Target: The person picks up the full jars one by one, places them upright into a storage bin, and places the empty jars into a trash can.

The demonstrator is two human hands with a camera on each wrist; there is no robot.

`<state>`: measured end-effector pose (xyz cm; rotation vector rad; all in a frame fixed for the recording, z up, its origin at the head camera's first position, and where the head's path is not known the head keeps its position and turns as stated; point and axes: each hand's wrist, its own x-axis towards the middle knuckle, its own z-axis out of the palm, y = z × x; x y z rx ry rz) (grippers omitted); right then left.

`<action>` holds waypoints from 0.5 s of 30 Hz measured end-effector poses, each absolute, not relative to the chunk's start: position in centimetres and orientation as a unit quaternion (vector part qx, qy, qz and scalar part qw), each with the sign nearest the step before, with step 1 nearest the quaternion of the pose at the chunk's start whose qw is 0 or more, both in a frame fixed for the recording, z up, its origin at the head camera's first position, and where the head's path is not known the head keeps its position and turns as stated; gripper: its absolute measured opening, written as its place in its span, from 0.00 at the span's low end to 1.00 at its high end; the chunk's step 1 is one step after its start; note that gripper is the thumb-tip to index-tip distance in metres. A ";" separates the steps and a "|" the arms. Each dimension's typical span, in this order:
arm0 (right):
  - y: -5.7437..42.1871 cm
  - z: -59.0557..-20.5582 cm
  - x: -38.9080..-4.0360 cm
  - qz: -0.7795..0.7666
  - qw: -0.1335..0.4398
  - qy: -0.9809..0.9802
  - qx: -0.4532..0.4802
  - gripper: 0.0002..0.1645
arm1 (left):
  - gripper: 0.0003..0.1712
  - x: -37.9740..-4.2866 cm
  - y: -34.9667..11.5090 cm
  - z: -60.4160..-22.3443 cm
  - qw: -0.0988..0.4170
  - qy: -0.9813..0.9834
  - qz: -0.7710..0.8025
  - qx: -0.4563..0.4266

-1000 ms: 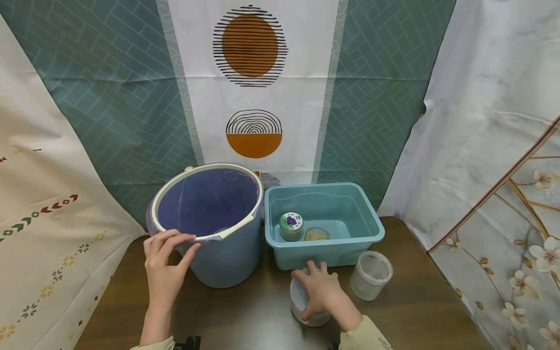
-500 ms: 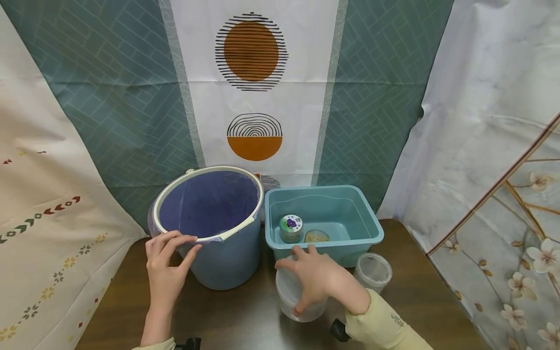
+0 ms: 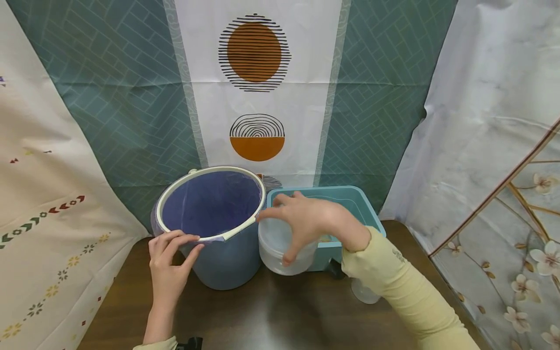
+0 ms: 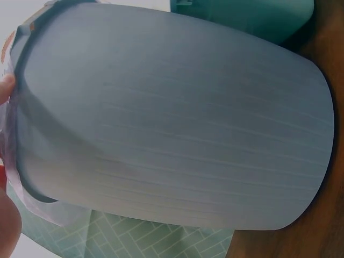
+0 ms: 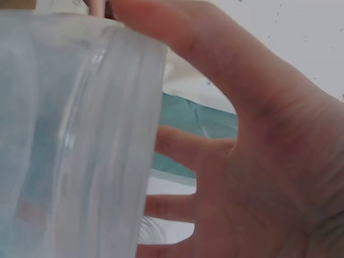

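Note:
My left hand (image 3: pixel 168 265) pinches the near rim of a blue, white-rimmed trash can (image 3: pixel 229 267), where a thin clear liner folds over the edge. That trash can (image 4: pixel 177 118) fills most of the left wrist view. My right hand (image 3: pixel 312 216) grips a clear plastic jar (image 3: pixel 275 243) from above, fingers and thumb spread around its top. Held up off the table, the jar overlaps the trash can's right side and the tub's left corner in the head view. In the right wrist view the jar (image 5: pixel 102 140) looks translucent and ribbed at its end.
A teal plastic tub (image 3: pixel 360 199) stands right of the trash can, its contents mostly hidden by my right arm. A second clear jar (image 3: pixel 364 292) on the brown table (image 3: pixel 262 321) is partly covered by my sleeve. Patterned cloths hang behind and at both sides.
My right hand has lifted the clear jar off the table and carried it up and left toward the trash can. My left hand has stayed at the rim.

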<state>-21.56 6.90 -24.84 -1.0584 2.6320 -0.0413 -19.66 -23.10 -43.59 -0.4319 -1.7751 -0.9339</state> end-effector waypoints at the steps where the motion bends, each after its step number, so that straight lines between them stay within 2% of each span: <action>1: 6.6 -24.0 -21.9 -0.011 0.151 0.915 -0.374 0.54 | 0.23 -19.7 -23.1 -43.6 0.519 -0.739 -0.389 -0.180; 7: 4.3 -20.3 -23.7 0.019 0.152 0.904 -0.400 0.53 | 0.23 -19.7 -23.2 -43.6 0.523 -0.738 -0.386 -0.182; 15: 0.0 -17.7 -25.7 0.096 0.168 0.882 -0.429 0.54 | 0.25 -19.7 -23.1 -43.6 0.528 -0.737 -0.383 -0.178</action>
